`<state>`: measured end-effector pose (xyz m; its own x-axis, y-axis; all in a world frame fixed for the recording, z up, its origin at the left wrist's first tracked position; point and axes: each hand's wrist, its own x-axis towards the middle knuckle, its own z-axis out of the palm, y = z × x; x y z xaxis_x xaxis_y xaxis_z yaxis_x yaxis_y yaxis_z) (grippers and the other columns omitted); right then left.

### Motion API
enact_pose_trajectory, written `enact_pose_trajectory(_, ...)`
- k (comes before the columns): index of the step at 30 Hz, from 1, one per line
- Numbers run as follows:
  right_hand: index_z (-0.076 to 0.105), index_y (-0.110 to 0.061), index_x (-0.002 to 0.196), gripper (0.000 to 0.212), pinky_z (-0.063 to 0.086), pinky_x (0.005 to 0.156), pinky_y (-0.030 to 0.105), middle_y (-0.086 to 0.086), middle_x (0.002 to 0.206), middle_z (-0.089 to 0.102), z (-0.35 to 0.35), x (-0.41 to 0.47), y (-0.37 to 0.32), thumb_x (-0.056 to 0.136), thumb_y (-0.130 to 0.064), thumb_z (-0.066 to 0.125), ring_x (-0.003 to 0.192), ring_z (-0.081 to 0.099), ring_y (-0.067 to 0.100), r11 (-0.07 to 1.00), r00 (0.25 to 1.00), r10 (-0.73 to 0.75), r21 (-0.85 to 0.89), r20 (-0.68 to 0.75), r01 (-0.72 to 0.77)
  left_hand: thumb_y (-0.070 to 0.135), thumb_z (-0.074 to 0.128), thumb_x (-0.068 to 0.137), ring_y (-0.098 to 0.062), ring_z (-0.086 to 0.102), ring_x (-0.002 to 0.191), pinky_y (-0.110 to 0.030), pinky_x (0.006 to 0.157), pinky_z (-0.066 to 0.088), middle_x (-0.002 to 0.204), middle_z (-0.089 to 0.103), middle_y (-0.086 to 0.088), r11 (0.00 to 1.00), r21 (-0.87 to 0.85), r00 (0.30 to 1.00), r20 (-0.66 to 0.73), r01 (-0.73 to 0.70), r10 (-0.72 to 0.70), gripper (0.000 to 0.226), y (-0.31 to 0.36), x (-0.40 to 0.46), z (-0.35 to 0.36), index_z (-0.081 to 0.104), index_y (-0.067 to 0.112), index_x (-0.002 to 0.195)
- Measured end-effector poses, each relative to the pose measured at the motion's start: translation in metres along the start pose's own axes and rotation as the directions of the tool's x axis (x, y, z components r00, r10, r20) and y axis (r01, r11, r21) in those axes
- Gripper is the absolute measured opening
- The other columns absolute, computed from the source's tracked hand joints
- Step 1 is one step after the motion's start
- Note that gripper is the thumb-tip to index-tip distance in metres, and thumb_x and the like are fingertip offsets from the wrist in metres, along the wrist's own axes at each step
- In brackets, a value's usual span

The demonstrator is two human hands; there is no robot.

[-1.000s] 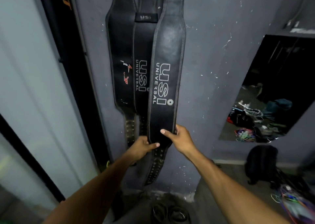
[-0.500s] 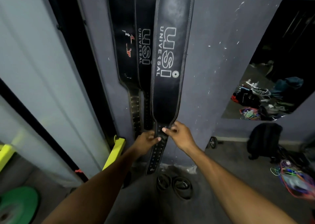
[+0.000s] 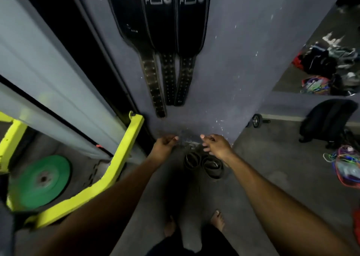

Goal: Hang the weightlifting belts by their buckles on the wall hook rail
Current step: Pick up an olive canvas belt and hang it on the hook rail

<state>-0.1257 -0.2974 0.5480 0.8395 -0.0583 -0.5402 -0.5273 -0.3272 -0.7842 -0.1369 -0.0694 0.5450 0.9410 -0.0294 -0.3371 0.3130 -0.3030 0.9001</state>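
Three black weightlifting belts hang side by side on the grey wall: the left belt [image 3: 132,22], the middle belt [image 3: 161,25] and the right belt [image 3: 191,25]. Their studded tails dangle free, and the buckles and hook rail lie above the frame. My left hand [image 3: 163,148] and my right hand [image 3: 216,146] hover low in front of the wall, below the tails, touching nothing. The left fingers are loosely curled and the right ones relaxed. Two coiled dark belts [image 3: 202,163] lie on the floor just under my hands.
A yellow rack frame [image 3: 120,158] and a green weight plate [image 3: 39,181] sit at the left. On the right are a small wheel [image 3: 256,120], a black backpack [image 3: 329,117], coloured bands [image 3: 346,164] and a pile of clothes [image 3: 321,60]. My bare feet stand on grey floor.
Both hands let go of the right belt's tail and dropped toward the floor. The view tilted down, so the belts now sit higher in frame.
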Motion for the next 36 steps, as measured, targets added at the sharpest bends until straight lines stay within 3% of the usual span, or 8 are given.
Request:
enact_pose_trajectory(5, 0.066, -0.010, 0.111, 0.021, 0.049, 0.051, 0.010, 0.023, 0.121, 0.070, -0.028, 0.026, 0.046, 0.106, -0.028, 0.058, 0.099, 0.068, 0.031, 0.993, 0.994, 0.083, 0.078, 0.065, -0.088, 0.023, 0.060, 0.103, -0.014, 0.060, 0.088, -0.027, 0.074, 0.045, 0.092, 0.068, -0.003, 0.989, -0.013, 0.989, 0.018, 0.144, -0.144, 0.016, -0.027, 0.004, 0.051, 0.069, 0.017, 0.091)
enact_pose_trajectory(9, 0.062, 0.008, 0.125, 0.046, 0.056, 0.074, 0.032, 0.033, 0.126, 0.067, -0.048, 0.052, 0.087, 0.106, -0.033, 0.058, 0.109, 0.069, 0.045, 0.978, 0.977, 0.189, 0.068, 0.096, -0.196, 0.033, 0.057, 0.103, -0.024, 0.061, 0.091, -0.035, 0.077, 0.043, 0.096, 0.068, -0.015, 0.971, 0.032, 0.970, 0.043, 0.238, -0.239, 0.021, -0.054, 0.013, 0.083, 0.065, 0.018, 0.091)
enact_pose_trajectory(16, 0.062, 0.000, 0.134, 0.046, 0.059, 0.078, 0.030, 0.020, 0.121, 0.070, -0.052, 0.108, 0.143, 0.104, -0.035, 0.062, 0.105, 0.071, 0.032, 0.957, 0.954, 0.280, 0.043, 0.106, -0.286, 0.034, 0.054, 0.105, -0.039, 0.067, 0.113, -0.056, 0.100, 0.050, 0.118, 0.073, -0.017, 0.907, 0.059, 0.906, 0.057, 0.416, -0.419, 0.018, -0.101, 0.048, 0.114, 0.068, 0.026, 0.099)
enact_pose_trajectory(20, 0.066, -0.001, 0.125, 0.042, 0.055, 0.070, 0.023, 0.014, 0.113, 0.072, -0.014, 0.168, 0.190, 0.105, -0.038, 0.059, 0.100, 0.072, 0.028, 0.946, 0.942, 0.323, -0.021, 0.095, -0.322, 0.045, 0.054, 0.102, -0.029, 0.068, 0.113, -0.058, 0.106, 0.049, 0.117, 0.074, -0.008, 0.867, 0.063, 0.864, 0.077, 0.494, -0.497, 0.019, -0.165, 0.092, 0.126, 0.069, 0.032, 0.101)
enact_pose_trajectory(23, 0.070, -0.001, 0.108, 0.039, 0.060, 0.086, 0.036, 0.016, 0.109, 0.075, 0.037, 0.227, 0.250, 0.103, -0.038, 0.061, 0.097, 0.072, 0.030, 0.950, 0.947, 0.309, -0.079, 0.090, -0.303, 0.054, 0.055, 0.094, -0.027, 0.068, 0.113, -0.054, 0.106, 0.049, 0.116, 0.074, -0.004, 0.836, 0.063, 0.833, 0.078, 0.545, -0.548, 0.025, -0.232, 0.138, 0.137, 0.069, 0.035, 0.103)
enact_pose_trajectory(28, 0.060, 0.005, 0.122, 0.033, 0.046, 0.052, 0.011, 0.014, 0.106, 0.064, 0.118, 0.328, 0.355, 0.105, -0.024, 0.059, 0.085, 0.065, 0.023, 0.936, 0.926, 0.352, -0.061, 0.132, -0.347, 0.035, 0.056, 0.104, -0.024, 0.069, 0.106, -0.024, 0.078, 0.052, 0.118, 0.071, -0.013, 0.812, -0.084, 0.816, 0.050, 0.578, -0.576, 0.021, -0.355, 0.222, 0.165, 0.067, 0.018, 0.108)
enact_pose_trajectory(33, 0.057, -0.023, 0.076, 0.028, 0.060, 0.087, 0.056, 0.010, 0.086, 0.070, 0.172, 0.423, 0.455, 0.091, -0.046, 0.064, 0.094, 0.074, 0.041, 0.958, 0.961, 0.247, -0.184, 0.127, -0.222, 0.013, 0.048, 0.106, -0.009, 0.065, 0.084, -0.018, 0.068, 0.047, 0.103, 0.069, -0.001, 0.774, -0.186, 0.793, 0.052, 0.605, -0.607, 0.015, -0.464, 0.288, 0.191, 0.059, 0.013, 0.116)
enact_pose_trajectory(36, 0.069, -0.018, 0.089, 0.021, 0.057, 0.095, 0.051, 0.019, 0.098, 0.077, 0.193, 0.458, 0.478, 0.094, -0.039, 0.068, 0.099, 0.074, 0.038, 0.953, 0.986, 0.151, -0.277, 0.070, -0.126, 0.010, 0.046, 0.106, -0.010, 0.062, 0.083, -0.021, 0.069, 0.042, 0.096, 0.064, 0.004, 0.746, -0.190, 0.767, 0.080, 0.638, -0.636, 0.015, -0.509, 0.312, 0.201, 0.058, 0.017, 0.103)
